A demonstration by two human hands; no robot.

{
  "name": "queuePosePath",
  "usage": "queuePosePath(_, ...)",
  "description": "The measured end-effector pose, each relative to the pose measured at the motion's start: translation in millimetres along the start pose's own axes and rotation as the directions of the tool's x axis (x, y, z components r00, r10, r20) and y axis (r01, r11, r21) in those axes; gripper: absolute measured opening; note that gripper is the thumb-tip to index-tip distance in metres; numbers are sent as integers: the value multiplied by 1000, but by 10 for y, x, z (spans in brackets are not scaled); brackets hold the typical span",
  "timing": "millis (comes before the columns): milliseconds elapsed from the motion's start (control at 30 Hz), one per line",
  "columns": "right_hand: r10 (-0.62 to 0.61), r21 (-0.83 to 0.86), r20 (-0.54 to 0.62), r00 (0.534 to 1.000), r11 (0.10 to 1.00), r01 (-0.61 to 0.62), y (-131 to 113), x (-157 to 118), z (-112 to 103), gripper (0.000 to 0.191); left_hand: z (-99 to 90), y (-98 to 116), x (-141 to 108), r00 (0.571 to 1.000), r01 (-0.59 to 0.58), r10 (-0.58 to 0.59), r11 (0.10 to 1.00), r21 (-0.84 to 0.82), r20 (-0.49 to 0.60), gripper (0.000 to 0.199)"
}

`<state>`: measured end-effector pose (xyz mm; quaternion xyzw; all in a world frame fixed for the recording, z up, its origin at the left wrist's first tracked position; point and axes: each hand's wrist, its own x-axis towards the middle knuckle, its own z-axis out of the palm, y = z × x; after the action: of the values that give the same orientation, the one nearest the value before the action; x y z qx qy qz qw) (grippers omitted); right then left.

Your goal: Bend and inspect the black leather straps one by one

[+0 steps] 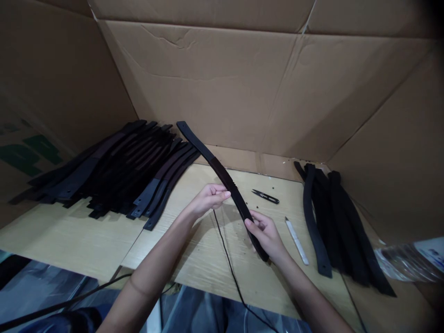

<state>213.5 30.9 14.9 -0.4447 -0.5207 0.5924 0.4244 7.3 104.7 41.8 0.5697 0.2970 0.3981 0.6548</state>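
A long, curved black strip (222,172) is held up at a slant over the wooden table, its far end tilted up to the left. My left hand (210,200) pinches the strip's edge near its middle with thumb and fingers. Lower down, my right hand (265,233) is closed around the strip near its close end. A thin black cord (227,254) hangs down from near my left hand and runs over the table's front edge. Black thread snips (265,196) lie beyond my right hand, and a white pen-like tool (296,241) lies to its right.
Many similar strips are piled at the left (114,162). Another bunch of black strips (329,222) lies at the right, beside a clear plastic bottle (411,261). Cardboard walls (215,83) stand behind and at both sides of the table (194,240).
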Motion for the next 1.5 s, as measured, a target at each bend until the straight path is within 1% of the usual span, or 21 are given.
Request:
queuePosePath(233,105,209,87,991,970,-121,48,35,-34,51,75,9,-6,1000,14,-15,997,-69,-20,45)
queuePosePath(333,123,251,99,987,957,-144,58,36,-23,52,77,-7,-5,1000,13,-14,996,-91,-14,46)
queuePosePath(433,109,207,68,992,971,-121,44,23,-3,55,77,-20,0,1000,13,-14,996,-91,-12,48)
queuePosePath(567,44,50,-39,998,998,-42,21,14,25,55,100,-25,11,999,9,-10,1000,-27,-38,46)
queuePosePath(667,-13,-23,-88,996,1000,11,26,30,43,53,122,-31,20,992,3,1,1000,31,-126,41)
queuePosePath(767,-40,-61,-115,993,998,33,44,50,55,54,130,-38,31,973,24,-12,998,51,-231,38)
queuePosePath(867,-50,-83,-125,991,996,40,53,60,61,55,123,-49,42,957,36,-24,999,38,-288,36)
queuePosePath(967,-46,-82,-128,991,996,36,50,60,57,56,106,-68,51,957,36,-31,999,10,-289,35)
queuePosePath(1067,-23,-51,-121,992,999,17,44,55,42,55,93,-77,50,971,40,-43,999,-17,-233,33)
queuePosePath(1167,38,16,-78,996,999,-37,42,47,19,54,105,-48,37,985,61,-67,997,-43,-158,36)
queuePosePath(1300,132,178,10,991,975,-132,38,40,-9,52,149,18,24,991,79,-89,991,-106,-96,41)
queuePosePath(1400,131,285,121,984,945,-161,30,42,-27,47,162,24,24,992,63,-77,989,-137,-101,43)
queuePosePath(1500,112,346,230,967,919,-189,35,49,-40,45,158,-20,28,990,43,-61,989,-141,-126,42)
